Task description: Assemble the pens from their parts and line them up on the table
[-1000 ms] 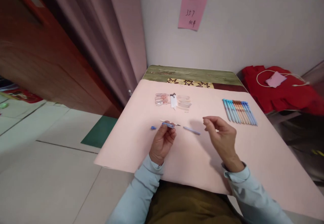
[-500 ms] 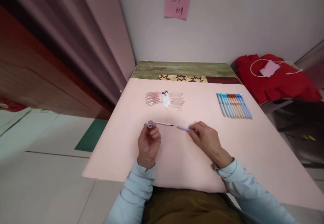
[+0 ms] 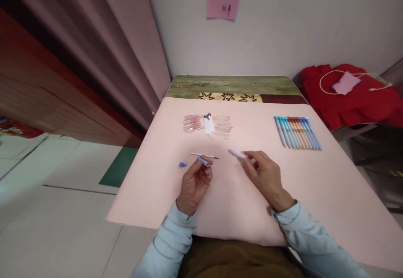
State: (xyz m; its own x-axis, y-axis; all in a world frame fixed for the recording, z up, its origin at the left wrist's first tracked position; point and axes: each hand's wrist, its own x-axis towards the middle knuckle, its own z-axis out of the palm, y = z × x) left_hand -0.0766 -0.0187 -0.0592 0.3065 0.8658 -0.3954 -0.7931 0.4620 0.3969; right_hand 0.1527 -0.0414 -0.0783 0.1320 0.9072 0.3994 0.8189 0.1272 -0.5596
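Between the thumb and fingers of my left hand [image 3: 195,181] is a short blue pen barrel section [image 3: 204,162], its hollow end facing right. My right hand [image 3: 264,175] pinches a longer pale blue pen barrel [image 3: 234,153] by its near end, the other end pointing up and left. Just beyond my left hand lies a white pen refill [image 3: 201,154] with a dark tip to the right. A small blue pen piece [image 3: 182,164] rests on the pink cloth left of my left hand.
Farther back sit pinkish clear barrels [image 3: 192,123], white refills [image 3: 208,125] and pale barrels [image 3: 223,125] in rows. Several whole pens [image 3: 297,133] line up at right. A red cloth [image 3: 317,93] bearing a cable lies beyond the table's right edge.
The small blue piece now lies on the cloth at left. My left hand has moved right with the barrel section, closer to the refill. The right hand's barrel has tilted more upward.
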